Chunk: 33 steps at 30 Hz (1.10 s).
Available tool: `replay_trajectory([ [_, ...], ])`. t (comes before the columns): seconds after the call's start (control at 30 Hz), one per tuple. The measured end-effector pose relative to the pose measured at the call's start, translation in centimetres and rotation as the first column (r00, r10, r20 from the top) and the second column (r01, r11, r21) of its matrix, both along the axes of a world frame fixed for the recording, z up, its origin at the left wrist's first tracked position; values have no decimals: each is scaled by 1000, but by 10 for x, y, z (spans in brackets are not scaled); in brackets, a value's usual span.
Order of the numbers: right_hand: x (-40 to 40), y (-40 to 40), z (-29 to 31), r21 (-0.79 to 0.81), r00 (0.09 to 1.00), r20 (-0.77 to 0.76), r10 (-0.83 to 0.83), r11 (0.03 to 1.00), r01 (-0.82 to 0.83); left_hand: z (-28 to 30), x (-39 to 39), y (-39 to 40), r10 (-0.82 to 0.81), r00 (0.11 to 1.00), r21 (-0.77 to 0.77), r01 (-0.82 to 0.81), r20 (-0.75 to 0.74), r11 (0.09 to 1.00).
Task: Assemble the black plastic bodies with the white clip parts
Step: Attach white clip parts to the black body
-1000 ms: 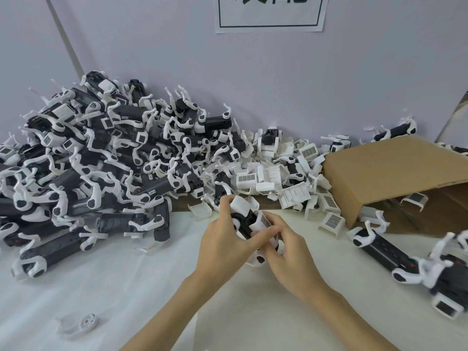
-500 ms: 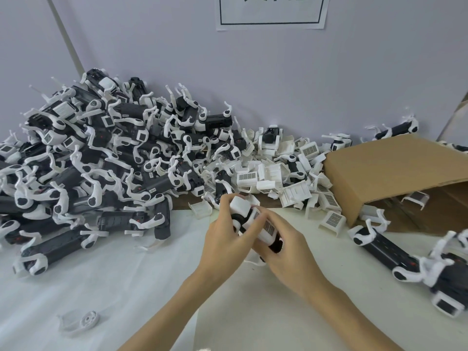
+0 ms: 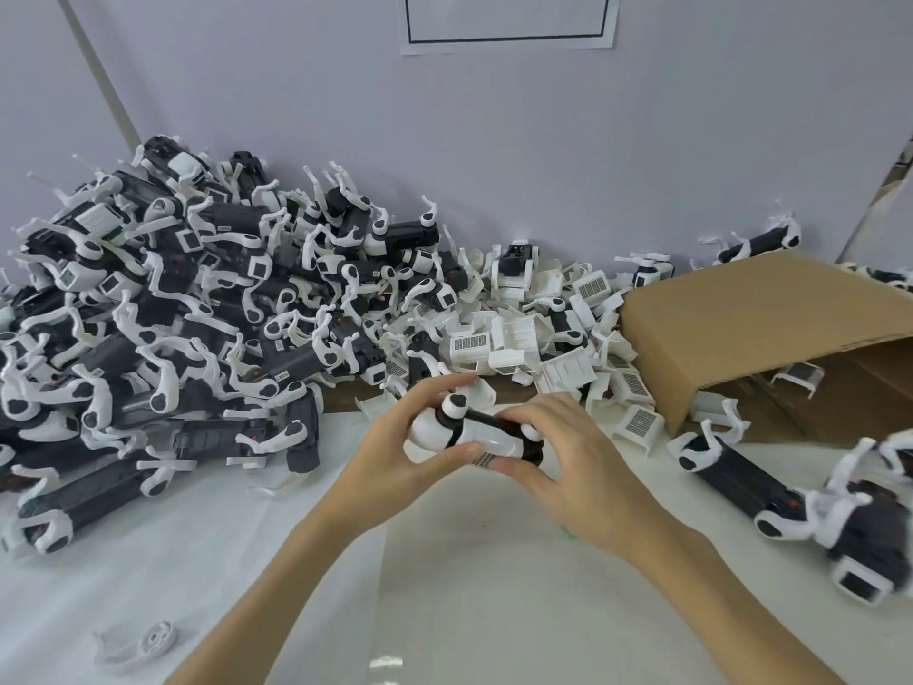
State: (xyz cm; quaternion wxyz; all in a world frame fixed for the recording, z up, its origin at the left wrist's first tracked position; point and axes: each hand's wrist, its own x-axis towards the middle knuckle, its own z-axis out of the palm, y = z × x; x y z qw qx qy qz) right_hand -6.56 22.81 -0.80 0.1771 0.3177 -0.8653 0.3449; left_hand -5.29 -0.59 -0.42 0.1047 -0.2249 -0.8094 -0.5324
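Both my hands, left hand [image 3: 395, 449] and right hand [image 3: 573, 467], now pinch the black body [image 3: 494, 423] turned sideways; white clip [image 3: 486, 443] looks seated.

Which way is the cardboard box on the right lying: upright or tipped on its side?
Tipped on its side. The cardboard box shows its opening facing the front, level with the table, with white clip parts inside.

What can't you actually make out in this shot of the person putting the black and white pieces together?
- Head view: the sign on the wall is cut off by the top edge.
- The cardboard box hides most of its inside; its right end leaves the frame.
- The left hand and right hand cover much of the held piece, so the clip's seating is unclear.
- The pieces far right are blurred.
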Motion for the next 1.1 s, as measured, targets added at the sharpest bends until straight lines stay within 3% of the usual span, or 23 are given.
replay_trajectory([
  [0.2, 0, -1, -4, -46, 999, -2, -34, 998, 34, -10, 0, 6, 16, 1000, 4, -16, -10, 1000],
  [0.4, -1, 1, -2, -112, 994, 113, 1, 994, 12, -6, 3, 11, 73, 997, 62, -73, 14, 995],
  [0.5, 4, -4, -5, -47, 993, 115, 14, 999, -9, -4, 6, 19, 125, 987, 227, -144, 99, 963],
  [0.6, 6, -7, -8, 63, 997, -67, -27, 998, 31, -1, 5, 26, 148, 948, 384, -253, 282, 888],
  [0.67, 6, -7, -10, 28, 993, -97, -72, 997, 75, -2, 5, 25, 203, 932, 285, -291, 301, 913],
  [0.73, 5, -3, -9, -57, 993, -27, -115, 992, 113, -7, 4, 17, 327, 940, 25, -330, 99, 944],
  [0.8, 2, 2, -8, -99, 991, 61, -117, 987, 123, -6, 4, 8, 314, 946, -144, -323, -77, 935],
  [0.83, 0, 3, -8, -105, 990, 97, -99, 988, 109, -5, 4, 6, 240, 970, -118, -244, -43, 963],
  [0.93, 0, -1, -9, -137, 987, 161, -21, 990, 43, -4, 3, 9, 6, 989, 179, -33, 150, 983],
  [1.1, 1, -8, -11, -78, 998, 49, -46, 996, 50, -11, 5, 21, 123, 984, 158, -142, 126, 977],
])
